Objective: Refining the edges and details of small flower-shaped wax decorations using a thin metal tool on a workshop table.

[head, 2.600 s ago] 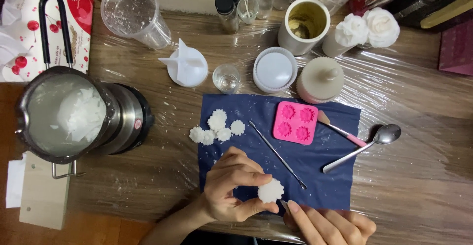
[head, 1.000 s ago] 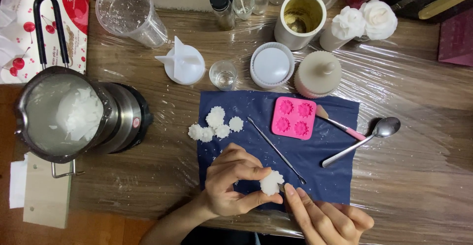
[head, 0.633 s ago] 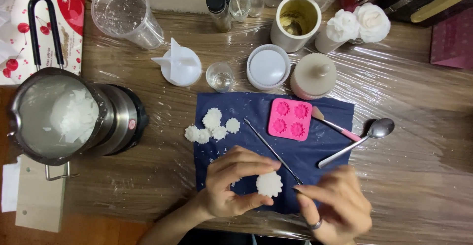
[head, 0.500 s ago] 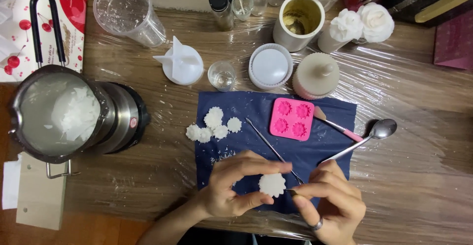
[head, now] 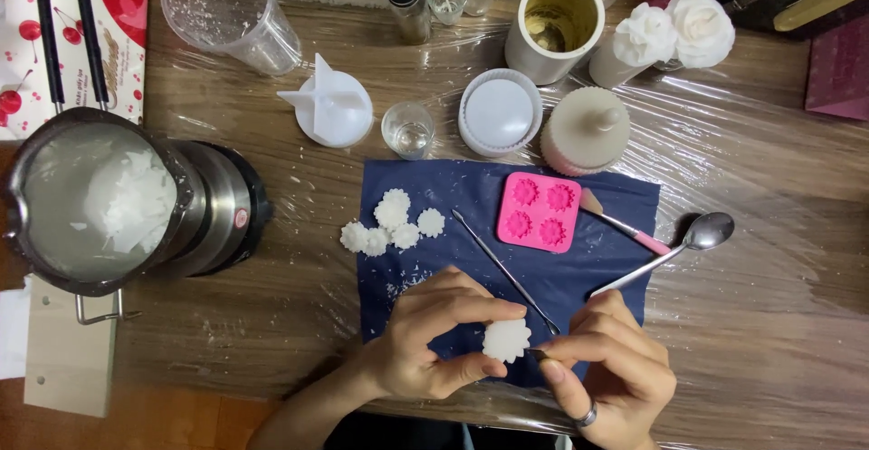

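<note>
Plastic-wrapped wooden tabletop (head: pixel 769 323) is carrying the work. Left hand (head: pixel 434 332) is curling palm-inward, thumb below and fingers above, pinching a white flower-shaped wax piece (head: pixel 506 339) over the near edge of a navy cloth (head: pixel 434 187). Right hand (head: pixel 605 364) is closing in beside it, fingertips pressed together at the piece's edge. Just beyond the hands a thin metal pick (head: pixel 503 270) is lying, then a pink mould (head: pixel 539 212) and more wax flowers (head: pixel 391 224). Far left, a steel pot (head: pixel 100 201) is holding wax flakes.
</note>
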